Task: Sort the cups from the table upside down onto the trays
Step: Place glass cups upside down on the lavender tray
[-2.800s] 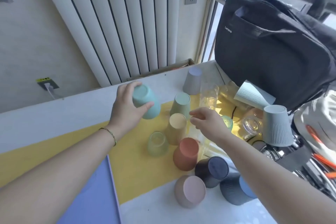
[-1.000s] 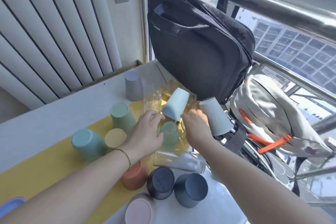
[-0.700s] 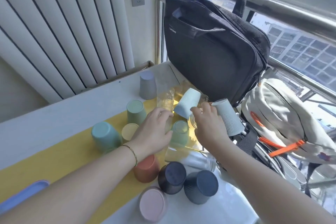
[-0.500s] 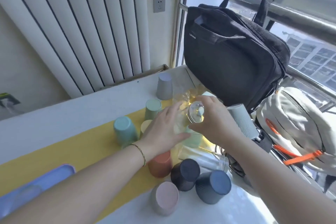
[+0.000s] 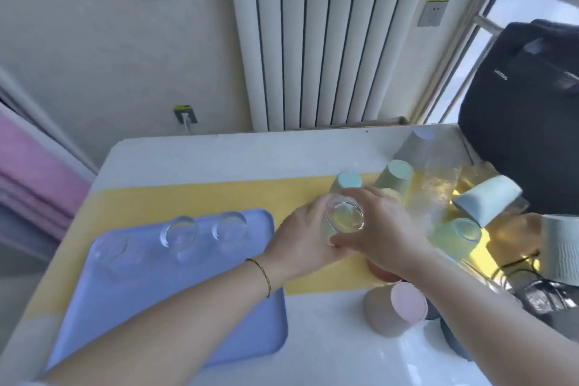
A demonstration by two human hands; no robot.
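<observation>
Head view: left hand (image 5: 300,238) and right hand (image 5: 387,229) grip one clear glass (image 5: 344,217) (shared); one tray (image 5: 150,316) bears three glasses (image 5: 178,232).

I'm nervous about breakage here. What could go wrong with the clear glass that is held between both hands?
1. The clear glass cup, held between the left hand and the right hand, looks smooth and may slip if one hand lets go.
2. Set down on the lavender rectangular tray, it could knock the upturned clear glasses near the tray's far edge.
3. The right forearm passes just over the pink tapered cup and might tip it.
</observation>
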